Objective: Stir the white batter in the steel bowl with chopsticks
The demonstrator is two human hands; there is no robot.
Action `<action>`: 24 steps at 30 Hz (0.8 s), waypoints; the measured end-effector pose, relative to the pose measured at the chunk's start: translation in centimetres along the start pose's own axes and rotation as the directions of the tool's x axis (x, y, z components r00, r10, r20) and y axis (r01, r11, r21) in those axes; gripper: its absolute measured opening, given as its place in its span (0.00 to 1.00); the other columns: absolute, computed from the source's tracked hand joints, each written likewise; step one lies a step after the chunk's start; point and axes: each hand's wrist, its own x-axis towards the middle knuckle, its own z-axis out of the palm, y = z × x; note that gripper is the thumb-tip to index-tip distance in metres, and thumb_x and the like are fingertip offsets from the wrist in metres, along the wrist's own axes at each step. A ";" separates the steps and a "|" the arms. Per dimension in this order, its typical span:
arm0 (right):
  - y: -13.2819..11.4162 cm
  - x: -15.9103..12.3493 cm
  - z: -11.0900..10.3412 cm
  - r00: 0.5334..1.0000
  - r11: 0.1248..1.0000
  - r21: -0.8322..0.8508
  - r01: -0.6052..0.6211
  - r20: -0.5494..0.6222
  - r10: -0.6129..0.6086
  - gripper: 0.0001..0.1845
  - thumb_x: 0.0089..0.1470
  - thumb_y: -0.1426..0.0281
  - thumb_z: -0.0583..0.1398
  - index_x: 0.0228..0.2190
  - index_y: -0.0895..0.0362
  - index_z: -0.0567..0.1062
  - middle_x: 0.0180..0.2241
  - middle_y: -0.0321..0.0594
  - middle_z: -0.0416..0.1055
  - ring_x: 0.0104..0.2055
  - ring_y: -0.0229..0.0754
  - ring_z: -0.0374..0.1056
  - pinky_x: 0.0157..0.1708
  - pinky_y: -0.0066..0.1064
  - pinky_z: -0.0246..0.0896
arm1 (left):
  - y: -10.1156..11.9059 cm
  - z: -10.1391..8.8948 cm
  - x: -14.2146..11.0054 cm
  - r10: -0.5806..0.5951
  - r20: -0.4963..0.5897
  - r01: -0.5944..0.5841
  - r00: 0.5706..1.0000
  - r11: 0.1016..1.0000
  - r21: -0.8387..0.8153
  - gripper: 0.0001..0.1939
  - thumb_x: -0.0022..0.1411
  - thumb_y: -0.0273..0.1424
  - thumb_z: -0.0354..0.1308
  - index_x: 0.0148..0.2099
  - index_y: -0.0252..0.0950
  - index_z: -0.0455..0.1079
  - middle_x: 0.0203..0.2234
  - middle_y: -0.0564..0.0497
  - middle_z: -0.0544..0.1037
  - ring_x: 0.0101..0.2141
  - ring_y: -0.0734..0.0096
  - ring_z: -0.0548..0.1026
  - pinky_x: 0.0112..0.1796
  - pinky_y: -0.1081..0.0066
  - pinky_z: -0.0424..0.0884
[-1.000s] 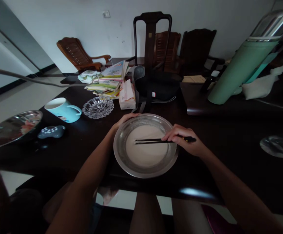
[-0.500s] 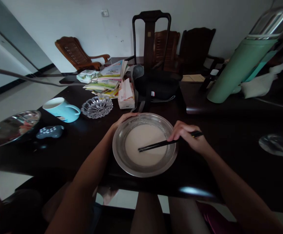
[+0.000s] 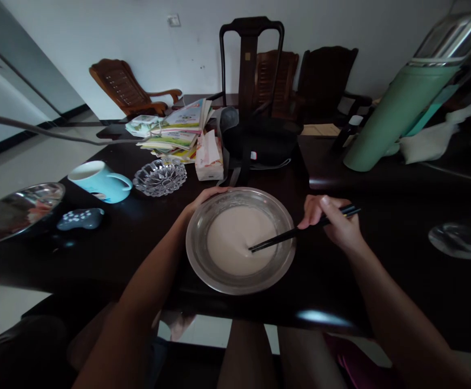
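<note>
A round metal bowl (image 3: 197,254) stands on the dark table before me, with a pale, creamy batter (image 3: 235,237) in its bottom. My left hand (image 3: 206,195) grips the bowl at its far left rim; most of its fingers are hidden behind the rim. In my right hand (image 3: 326,216), to the right of the bowl, is a pair of black chopsticks (image 3: 286,235) held closed together. They slant down to the left over the rim, and their tips touch the batter right of its middle.
Left of the bowl are a glass dish (image 3: 160,178), a light blue mug (image 3: 101,182), a grey spotted object (image 3: 80,219) and another metal bowl (image 3: 20,210). Behind stand a tissue pack (image 3: 210,156), stacked books (image 3: 182,129) and a black bag (image 3: 259,143). A green thermos (image 3: 401,116) stands right.
My right hand has moved right, drawing the chopsticks' tips rightward through the batter. A faint streak shows at the tips. My left hand stays on the rim.
</note>
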 end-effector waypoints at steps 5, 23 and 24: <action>0.1 -0.3 1.9 0.966 0.986 -0.159 0.039 0.259 0.003 0.17 0.60 0.59 0.56 0.26 0.53 0.77 0.30 0.40 0.79 0.34 0.43 0.71 0.36 0.38 0.64 | -0.2 -0.4 0.1 -0.004 0.013 0.004 1.000 1.000 -0.008 0.13 0.53 0.34 0.59 0.41 0.37 0.77 0.28 0.51 0.82 0.34 0.65 0.77 0.42 0.70 0.67; 0.6 -0.3 1.8 0.977 0.995 -0.098 -0.021 0.210 0.041 0.18 0.61 0.58 0.55 0.26 0.54 0.76 0.30 0.41 0.79 0.34 0.43 0.73 0.37 0.37 0.66 | -0.7 -1.0 0.5 0.016 0.006 -0.015 1.000 0.999 -0.037 0.16 0.53 0.34 0.59 0.44 0.36 0.77 0.35 0.49 0.82 0.37 0.64 0.77 0.45 0.68 0.68; 0.6 -0.3 1.9 0.976 0.991 -0.136 -0.010 0.214 0.039 0.17 0.61 0.59 0.56 0.27 0.54 0.76 0.31 0.40 0.79 0.36 0.43 0.73 0.38 0.37 0.65 | -0.8 -1.0 0.5 0.018 0.026 -0.017 0.999 0.999 -0.029 0.16 0.54 0.35 0.59 0.45 0.36 0.77 0.36 0.49 0.82 0.38 0.63 0.77 0.46 0.67 0.67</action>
